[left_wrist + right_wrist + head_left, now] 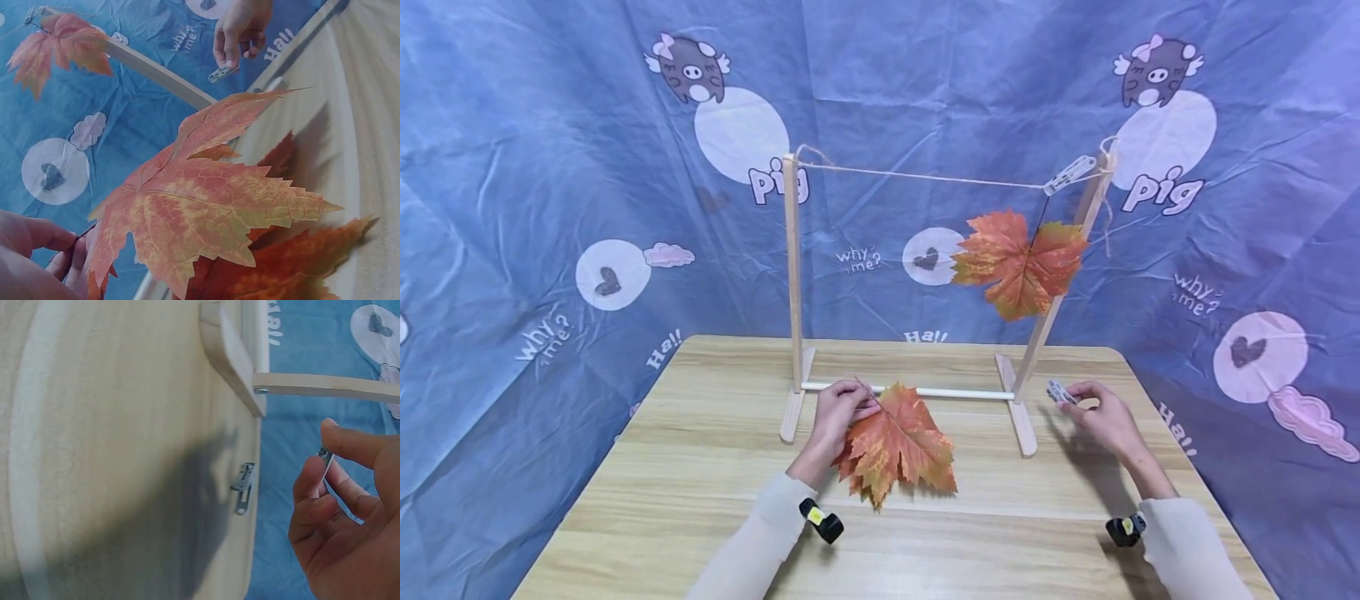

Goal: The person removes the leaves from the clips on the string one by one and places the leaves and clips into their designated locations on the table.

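Note:
My left hand (pixel 842 412) pinches the thin stem of an orange artificial maple leaf (pixel 898 437), held low over the table in front of the wooden rack. In the left wrist view, more leaf layers (pixel 275 269) show beneath the top leaf. My right hand (pixel 1105 421) is beside the rack's right foot, with a small silvery clothespin (pixel 325 457) between thumb and fingers. Another clothespin (pixel 244 487) lies on the table near that hand. On the rack's string (pixel 917 175), a clothespin (pixel 1070 175) near the right post holds a second maple leaf (pixel 1022 265) by its stem.
The wooden rack (pixel 793 275) stands toward the back of the light wood table (pixel 715 500), its two posts joined by a low white bar (pixel 962 393). Behind it hangs a blue printed cloth (pixel 880 100). Both wrists wear small black cameras (pixel 823 523).

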Demonstrator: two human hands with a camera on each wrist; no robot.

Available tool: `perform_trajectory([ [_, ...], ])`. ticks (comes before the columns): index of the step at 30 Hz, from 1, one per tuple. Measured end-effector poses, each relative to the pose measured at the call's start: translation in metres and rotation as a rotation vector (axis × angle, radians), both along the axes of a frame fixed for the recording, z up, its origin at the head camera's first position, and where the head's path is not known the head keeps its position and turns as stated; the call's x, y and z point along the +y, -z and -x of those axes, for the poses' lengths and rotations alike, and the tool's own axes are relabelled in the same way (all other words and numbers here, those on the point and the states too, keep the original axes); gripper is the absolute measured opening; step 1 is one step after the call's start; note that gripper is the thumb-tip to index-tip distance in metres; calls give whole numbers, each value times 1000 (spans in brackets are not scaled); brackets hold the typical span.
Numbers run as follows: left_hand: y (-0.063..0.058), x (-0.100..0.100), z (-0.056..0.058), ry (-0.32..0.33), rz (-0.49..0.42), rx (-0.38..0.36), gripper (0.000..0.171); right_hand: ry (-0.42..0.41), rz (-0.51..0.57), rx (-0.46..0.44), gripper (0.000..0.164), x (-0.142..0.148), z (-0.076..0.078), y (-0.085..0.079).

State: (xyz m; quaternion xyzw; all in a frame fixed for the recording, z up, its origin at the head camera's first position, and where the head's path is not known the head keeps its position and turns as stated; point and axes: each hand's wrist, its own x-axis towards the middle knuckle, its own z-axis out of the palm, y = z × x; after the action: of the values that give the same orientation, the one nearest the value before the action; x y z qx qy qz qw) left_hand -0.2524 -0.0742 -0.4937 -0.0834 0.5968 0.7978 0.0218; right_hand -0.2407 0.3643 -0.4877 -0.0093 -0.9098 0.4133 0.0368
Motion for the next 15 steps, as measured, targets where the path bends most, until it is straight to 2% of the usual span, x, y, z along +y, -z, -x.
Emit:
perform_trajectory([
  [8,14,0,0,-34,-10,-29,16,-1,26,-57,42,-3,3,14],
  [15,27,-1,3,-59,24,-63,13,-6,16,-91,41,-4,7,25],
])
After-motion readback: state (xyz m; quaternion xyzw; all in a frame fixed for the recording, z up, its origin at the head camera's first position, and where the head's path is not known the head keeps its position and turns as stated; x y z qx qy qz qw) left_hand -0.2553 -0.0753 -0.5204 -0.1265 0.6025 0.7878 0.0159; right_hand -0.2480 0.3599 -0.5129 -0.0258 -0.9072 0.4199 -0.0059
